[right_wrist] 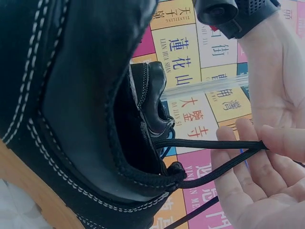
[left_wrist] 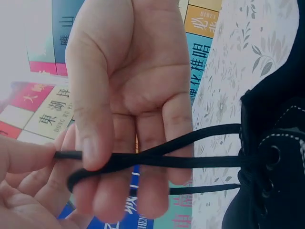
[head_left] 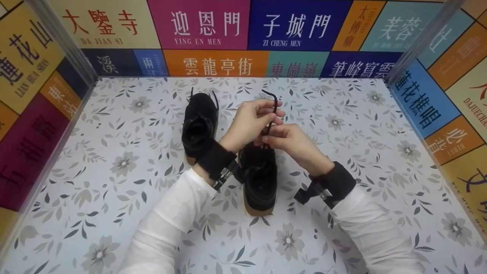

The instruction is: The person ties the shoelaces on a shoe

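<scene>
Left hand [head_left: 249, 121] and right hand [head_left: 296, 144], thumbs against lightly bent fingers, pinch the thin black lace [head_left: 275, 103] of the black, white-stitched, tan-soled shoe [head_left: 260, 182] at centre. Lacing appears done, tying partway (a loop [left_wrist: 76, 179], no finished bow); the matching black shoe [head_left: 200, 120], farther left, seems untied.

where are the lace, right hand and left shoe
Lace [left_wrist: 209, 162], left wrist view: on a straight strand.
Right hand [head_left: 298, 141], head view: on the back of the hand.
Left shoe [head_left: 200, 113], head view: on the upper.
</scene>
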`<action>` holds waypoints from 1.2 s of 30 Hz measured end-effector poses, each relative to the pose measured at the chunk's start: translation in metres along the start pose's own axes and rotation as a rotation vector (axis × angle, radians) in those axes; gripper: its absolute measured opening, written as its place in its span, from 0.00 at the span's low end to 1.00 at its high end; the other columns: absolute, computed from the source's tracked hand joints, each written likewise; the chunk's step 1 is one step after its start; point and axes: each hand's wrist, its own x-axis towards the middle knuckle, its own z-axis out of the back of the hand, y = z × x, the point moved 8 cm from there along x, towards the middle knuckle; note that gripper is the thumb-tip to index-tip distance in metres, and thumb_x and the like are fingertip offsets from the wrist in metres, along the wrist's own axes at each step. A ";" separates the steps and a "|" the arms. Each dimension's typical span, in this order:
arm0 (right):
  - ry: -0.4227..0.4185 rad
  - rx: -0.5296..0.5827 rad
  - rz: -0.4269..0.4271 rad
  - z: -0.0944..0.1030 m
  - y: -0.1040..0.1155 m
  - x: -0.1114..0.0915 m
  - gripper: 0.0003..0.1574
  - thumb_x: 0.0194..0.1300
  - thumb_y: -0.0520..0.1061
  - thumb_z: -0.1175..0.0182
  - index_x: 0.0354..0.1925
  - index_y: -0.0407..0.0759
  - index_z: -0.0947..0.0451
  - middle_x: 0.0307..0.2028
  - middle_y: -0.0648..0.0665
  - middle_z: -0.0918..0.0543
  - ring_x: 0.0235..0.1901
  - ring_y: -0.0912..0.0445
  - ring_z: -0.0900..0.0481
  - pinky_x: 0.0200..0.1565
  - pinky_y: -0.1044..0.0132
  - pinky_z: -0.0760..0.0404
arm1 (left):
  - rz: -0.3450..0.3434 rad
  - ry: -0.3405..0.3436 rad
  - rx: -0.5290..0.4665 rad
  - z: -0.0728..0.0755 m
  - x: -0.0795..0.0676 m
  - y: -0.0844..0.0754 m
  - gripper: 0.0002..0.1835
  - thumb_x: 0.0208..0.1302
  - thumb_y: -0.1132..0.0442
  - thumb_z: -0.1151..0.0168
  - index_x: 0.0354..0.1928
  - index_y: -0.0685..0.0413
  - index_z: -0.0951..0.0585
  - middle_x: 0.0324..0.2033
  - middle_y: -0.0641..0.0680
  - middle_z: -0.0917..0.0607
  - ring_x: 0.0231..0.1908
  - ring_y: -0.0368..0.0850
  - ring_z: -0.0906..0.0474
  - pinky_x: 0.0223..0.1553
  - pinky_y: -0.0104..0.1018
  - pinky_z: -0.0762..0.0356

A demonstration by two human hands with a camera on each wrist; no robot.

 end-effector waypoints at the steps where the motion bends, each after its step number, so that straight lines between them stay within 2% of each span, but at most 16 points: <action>1: -0.001 0.003 -0.001 0.000 0.000 0.000 0.14 0.63 0.36 0.42 0.45 0.29 0.21 0.35 0.49 0.15 0.37 0.57 0.20 0.44 0.64 0.21 | 0.009 0.001 -0.010 0.000 0.001 0.002 0.14 0.62 0.74 0.41 0.50 0.62 0.20 0.38 0.58 0.13 0.39 0.43 0.16 0.43 0.30 0.20; 8: -0.020 -0.015 -0.004 0.001 -0.001 -0.002 0.10 0.62 0.40 0.39 0.39 0.34 0.19 0.34 0.47 0.16 0.37 0.55 0.21 0.45 0.62 0.22 | 0.117 0.026 -0.084 -0.002 0.006 0.021 0.18 0.59 0.71 0.37 0.52 0.63 0.21 0.39 0.58 0.13 0.41 0.44 0.16 0.44 0.30 0.21; 12: -0.034 -0.011 0.000 0.002 -0.002 -0.002 0.10 0.62 0.41 0.38 0.37 0.34 0.19 0.34 0.46 0.16 0.37 0.54 0.21 0.44 0.62 0.23 | 0.187 0.042 -0.114 -0.003 0.005 0.031 0.17 0.59 0.68 0.37 0.52 0.62 0.21 0.40 0.57 0.13 0.39 0.43 0.16 0.42 0.30 0.21; 15: -0.037 0.002 0.004 0.002 -0.003 -0.003 0.10 0.62 0.42 0.38 0.38 0.35 0.19 0.35 0.46 0.15 0.38 0.54 0.21 0.44 0.63 0.23 | 0.233 0.051 -0.116 -0.004 0.004 0.037 0.15 0.61 0.64 0.37 0.49 0.61 0.18 0.40 0.54 0.13 0.33 0.39 0.18 0.35 0.28 0.22; 19: -0.025 0.051 0.012 0.000 -0.004 -0.003 0.12 0.63 0.42 0.39 0.42 0.35 0.19 0.36 0.45 0.15 0.38 0.54 0.19 0.44 0.63 0.22 | 0.292 0.073 -0.161 -0.008 0.001 0.049 0.13 0.63 0.58 0.39 0.44 0.59 0.16 0.28 0.50 0.15 0.20 0.37 0.24 0.20 0.27 0.27; 22: -0.026 0.092 0.014 -0.001 -0.005 -0.003 0.13 0.64 0.41 0.40 0.44 0.35 0.19 0.35 0.45 0.14 0.37 0.54 0.19 0.44 0.64 0.21 | 0.308 0.088 -0.181 -0.010 -0.002 0.057 0.17 0.66 0.51 0.43 0.43 0.58 0.16 0.23 0.48 0.17 0.17 0.38 0.25 0.19 0.28 0.28; 25: -0.032 0.112 0.013 0.000 -0.006 -0.003 0.14 0.64 0.40 0.40 0.45 0.34 0.20 0.35 0.44 0.14 0.37 0.54 0.18 0.44 0.65 0.21 | 0.308 0.077 -0.185 -0.009 -0.005 0.065 0.23 0.70 0.46 0.50 0.44 0.58 0.16 0.26 0.51 0.16 0.21 0.40 0.23 0.25 0.29 0.25; 28: -0.030 0.134 0.005 -0.001 -0.007 -0.003 0.17 0.63 0.40 0.40 0.49 0.33 0.22 0.39 0.43 0.14 0.39 0.53 0.17 0.45 0.65 0.21 | 0.275 0.052 -0.149 -0.004 -0.005 0.071 0.25 0.73 0.47 0.58 0.47 0.59 0.18 0.34 0.51 0.15 0.30 0.38 0.21 0.37 0.27 0.24; 32: -0.021 0.153 -0.002 -0.001 -0.009 -0.003 0.19 0.63 0.40 0.40 0.52 0.33 0.23 0.41 0.43 0.14 0.40 0.53 0.17 0.45 0.65 0.21 | 0.196 0.061 -0.100 -0.001 -0.006 0.078 0.18 0.74 0.60 0.59 0.52 0.60 0.21 0.38 0.53 0.17 0.37 0.40 0.23 0.44 0.28 0.26; 34: -0.015 0.164 0.002 -0.001 -0.010 -0.003 0.20 0.63 0.40 0.40 0.52 0.33 0.23 0.42 0.42 0.14 0.40 0.53 0.17 0.46 0.65 0.20 | 0.157 0.079 -0.063 -0.001 -0.007 0.081 0.15 0.70 0.69 0.54 0.53 0.60 0.22 0.38 0.53 0.18 0.37 0.41 0.23 0.44 0.30 0.24; 36: -0.015 0.169 0.004 -0.001 -0.010 -0.002 0.20 0.63 0.40 0.40 0.52 0.32 0.23 0.42 0.42 0.14 0.40 0.53 0.17 0.46 0.65 0.20 | 0.107 0.100 0.010 -0.001 -0.008 0.084 0.17 0.62 0.77 0.51 0.50 0.60 0.21 0.37 0.53 0.18 0.36 0.40 0.23 0.42 0.30 0.24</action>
